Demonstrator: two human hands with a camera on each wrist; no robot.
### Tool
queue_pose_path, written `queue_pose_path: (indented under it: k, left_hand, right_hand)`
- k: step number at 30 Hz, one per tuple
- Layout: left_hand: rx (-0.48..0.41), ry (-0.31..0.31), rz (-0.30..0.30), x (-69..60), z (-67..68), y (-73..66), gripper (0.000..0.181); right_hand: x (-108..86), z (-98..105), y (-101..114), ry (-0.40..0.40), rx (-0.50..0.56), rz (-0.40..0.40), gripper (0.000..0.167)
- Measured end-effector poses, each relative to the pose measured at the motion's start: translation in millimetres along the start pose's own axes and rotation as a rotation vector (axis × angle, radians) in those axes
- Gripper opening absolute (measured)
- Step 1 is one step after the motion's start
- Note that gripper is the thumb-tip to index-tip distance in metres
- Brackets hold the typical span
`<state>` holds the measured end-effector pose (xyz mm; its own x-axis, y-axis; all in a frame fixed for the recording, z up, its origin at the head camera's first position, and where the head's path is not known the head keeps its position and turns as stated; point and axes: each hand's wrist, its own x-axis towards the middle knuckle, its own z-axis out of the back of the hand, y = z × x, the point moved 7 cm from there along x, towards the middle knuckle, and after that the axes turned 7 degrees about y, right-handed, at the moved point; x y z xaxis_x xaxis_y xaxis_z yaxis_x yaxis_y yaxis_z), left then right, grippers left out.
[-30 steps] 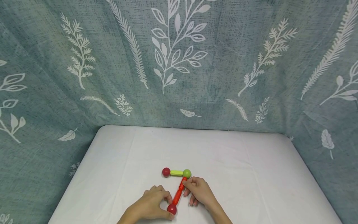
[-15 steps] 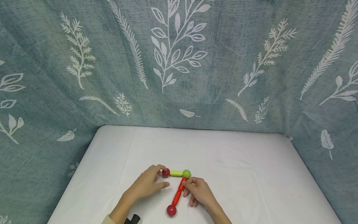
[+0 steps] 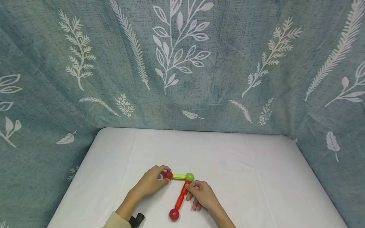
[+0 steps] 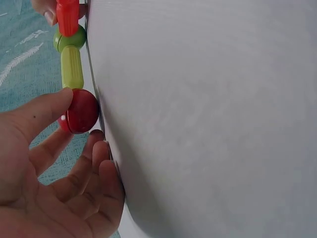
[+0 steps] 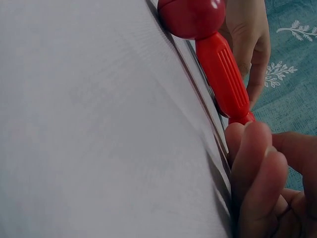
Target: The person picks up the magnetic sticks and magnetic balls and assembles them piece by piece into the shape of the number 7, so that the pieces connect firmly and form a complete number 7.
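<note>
Toy rods and balls lie joined on the white table. My left hand point(image 3: 151, 181) pinches the far red ball point(image 3: 168, 175) between thumb and fingers; the left wrist view shows the thumb point(image 4: 52, 110) on the ball's side. A lime-yellow rod point(image 3: 179, 176) runs from that ball to a green ball point(image 3: 189, 177). From the green ball, two red rods point(image 3: 179, 201) set end to end slant toward me, ending at a near red ball point(image 3: 174, 214). My right hand point(image 3: 202, 194) pinches the upper red rod point(image 3: 185, 187) just below the green ball; its fingers partly hide it in the right wrist view.
White cloth covers the table point(image 3: 242, 164). A teal curtain point(image 3: 222, 79) with white leaf patterns hangs behind it and along both sides. A black device point(image 3: 137, 219) sits at the left wrist, beside a beige sleeve point(image 3: 117, 220).
My left hand has left the near red ball, moved forward to the far red ball and pinched it. My right hand stays on the upper red rod.
</note>
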<state>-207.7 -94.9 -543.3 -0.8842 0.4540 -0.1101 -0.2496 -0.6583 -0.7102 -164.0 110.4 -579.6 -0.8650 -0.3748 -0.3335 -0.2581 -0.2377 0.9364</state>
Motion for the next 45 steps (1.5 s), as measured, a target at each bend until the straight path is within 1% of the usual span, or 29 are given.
queue_pose_path:
  k: [7,13,19,25,32,36,39,42,45]
  left_hand:
    - [-0.005,0.002,0.003,0.9,0.8,0.8,0.037]
    - [-0.004,0.003,-0.014,2.8,0.7,0.1,0.037]
    - [0.024,-0.014,-0.023,10.9,3.8,-5.6,0.037]
    - [0.024,-0.024,-0.031,29.5,7.6,-14.7,0.037]
    - [0.012,-0.02,-0.05,59.7,10.4,-21.2,0.037]
    - [0.008,-0.023,-0.048,75.8,9.1,-18.6,0.037]
    - [0.007,-0.028,-0.029,84.4,6.6,-13.4,0.037]
    - [-0.006,-0.032,-0.011,88.7,4.9,-9.4,0.036]
    - [-0.028,-0.034,-0.003,90.1,4.1,-7.3,0.036]
  right_hand:
    - [1.6,0,1,0.0,-0.01,0.0,0.028]
    - [2.5,1,1,0.008,0.007,-0.004,0.028]
    - [4.5,10,6,-0.002,0.017,0.002,0.028]
    - [11.8,30,14,-0.045,-0.009,0.007,0.026]
    - [26.8,52,19,-0.093,-0.067,0.008,0.023]
    - [35.5,63,20,-0.123,-0.082,0.001,0.023]
    - [41.0,68,20,-0.14,-0.091,-0.009,0.023]
    - [44.5,70,18,-0.148,-0.093,-0.013,0.024]
    - [46.2,71,16,-0.152,-0.078,-0.022,0.026]
